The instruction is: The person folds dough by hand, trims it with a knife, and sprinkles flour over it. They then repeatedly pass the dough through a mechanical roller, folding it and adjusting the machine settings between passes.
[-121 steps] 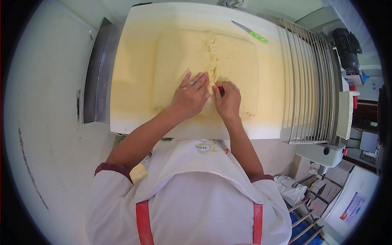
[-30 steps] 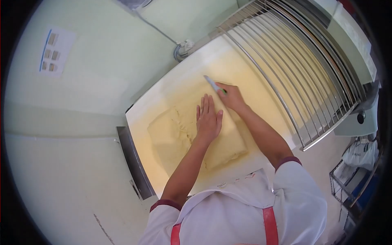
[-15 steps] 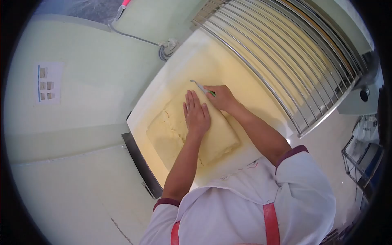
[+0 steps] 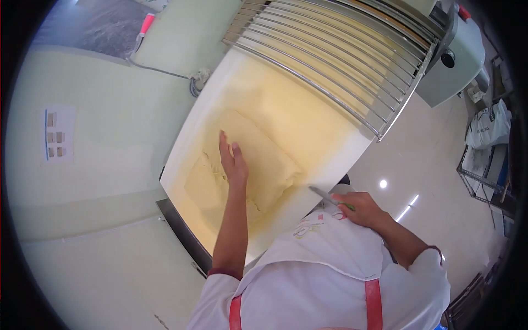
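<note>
A folded slab of pale yellow dough (image 4: 269, 159) lies on the floured white belt (image 4: 324, 143), with a ragged seam along its left part. My left hand (image 4: 235, 165) is at the dough near this seam, turned on edge, fingers stretched out and thumb apart. It holds nothing; whether it touches the dough is hard to tell. My right hand (image 4: 360, 209) is closed round the green handle of a knife (image 4: 323, 193) in front of my apron, off the belt's near edge. The blade points left toward the dough.
A metal bar guard (image 4: 330, 66) spans the belt's far end, beside a grey machine housing (image 4: 454, 60). A pale wall with a posted sheet (image 4: 59, 133) runs along the left. On the right, a rack (image 4: 484, 170) carries a white bag (image 4: 488, 125).
My right hand has drawn the knife away from the dough's far edge, back toward my body and right. My left hand has turned from lying flat to on edge, shifting left. The view has shifted.
</note>
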The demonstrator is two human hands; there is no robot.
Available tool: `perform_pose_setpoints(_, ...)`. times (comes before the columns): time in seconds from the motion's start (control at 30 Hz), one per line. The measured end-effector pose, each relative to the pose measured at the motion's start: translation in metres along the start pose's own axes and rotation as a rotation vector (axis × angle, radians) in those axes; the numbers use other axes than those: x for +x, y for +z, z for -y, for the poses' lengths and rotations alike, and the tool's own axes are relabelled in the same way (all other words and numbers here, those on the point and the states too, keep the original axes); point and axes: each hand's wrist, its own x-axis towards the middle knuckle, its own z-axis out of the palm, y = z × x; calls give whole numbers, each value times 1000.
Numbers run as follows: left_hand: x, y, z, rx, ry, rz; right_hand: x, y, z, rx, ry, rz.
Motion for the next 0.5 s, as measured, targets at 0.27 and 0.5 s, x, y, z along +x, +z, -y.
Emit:
perform_pose_setpoints(0.27,-122,-27,-63,-870,-278,222,124,82,100,1297,470,86)
perform_pose_setpoints(0.5,-110,-191,46,-776,-357,-489,123,142,133,571,402,269)
